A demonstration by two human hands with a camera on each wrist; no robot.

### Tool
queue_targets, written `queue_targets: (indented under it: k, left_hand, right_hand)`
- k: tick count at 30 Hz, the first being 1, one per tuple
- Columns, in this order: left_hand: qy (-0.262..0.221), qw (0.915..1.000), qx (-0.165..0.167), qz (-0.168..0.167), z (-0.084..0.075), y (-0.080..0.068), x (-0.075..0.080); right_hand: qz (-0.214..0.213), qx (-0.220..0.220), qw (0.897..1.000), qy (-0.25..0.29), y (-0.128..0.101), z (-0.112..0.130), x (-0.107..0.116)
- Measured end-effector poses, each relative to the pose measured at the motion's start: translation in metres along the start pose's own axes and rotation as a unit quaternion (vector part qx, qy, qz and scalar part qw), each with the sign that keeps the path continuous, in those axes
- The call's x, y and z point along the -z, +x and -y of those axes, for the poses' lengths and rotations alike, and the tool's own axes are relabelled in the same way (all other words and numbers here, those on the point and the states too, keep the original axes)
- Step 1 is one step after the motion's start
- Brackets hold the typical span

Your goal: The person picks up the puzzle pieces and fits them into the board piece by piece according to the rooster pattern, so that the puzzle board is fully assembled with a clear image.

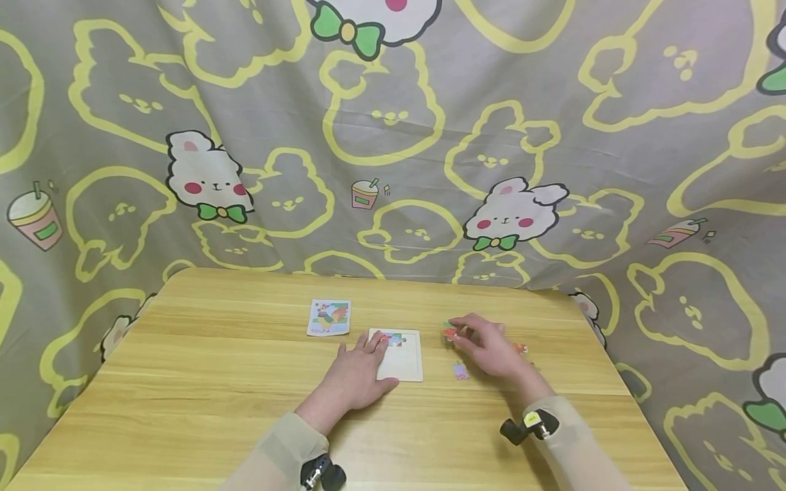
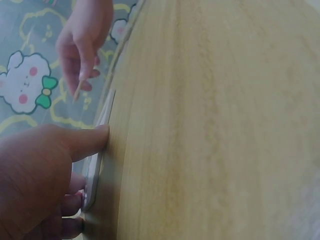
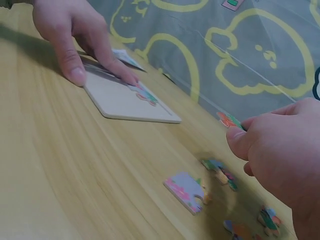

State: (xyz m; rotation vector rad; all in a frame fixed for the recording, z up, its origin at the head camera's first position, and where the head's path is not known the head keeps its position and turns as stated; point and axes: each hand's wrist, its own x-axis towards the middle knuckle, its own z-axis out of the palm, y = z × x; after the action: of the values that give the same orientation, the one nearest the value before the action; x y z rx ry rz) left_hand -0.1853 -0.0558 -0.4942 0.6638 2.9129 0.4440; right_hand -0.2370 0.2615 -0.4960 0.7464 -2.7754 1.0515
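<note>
Nearby, loose pieces (image 3: 190, 192) surround the right hand (image 1: 488, 346) pinching a puzzle piece (image 3: 229, 120); left hand (image 1: 356, 372) flat on the board (image 1: 406, 365).

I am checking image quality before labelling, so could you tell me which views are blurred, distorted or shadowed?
Head view: sharp and evenly lit, though the table edges bow from wide-angle distortion. Left wrist view: soft overall, the left hand close and blurry, the puzzle board seen edge-on. Right wrist view: the board and left hand are fairly clear with soft shadows, while the loose pieces and right hand are blurred.
</note>
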Motion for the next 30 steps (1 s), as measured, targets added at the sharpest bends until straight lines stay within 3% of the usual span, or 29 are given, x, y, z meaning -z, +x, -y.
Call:
queue_targets:
  k: [19, 30]
  left_hand:
    - [0.000, 1.0000, 0.003, 0.003, 0.001, 0.001, -0.002]
    - [-0.009, 0.9999, 0.004, 0.004, 0.000, 0.000, 0.000]
  right_hand:
    - [0.033, 0.006, 0.999, 0.019, 0.012, 0.016, -0.023]
    - [0.050, 0.000, 0.999, 0.004, 0.019, 0.024, -0.034]
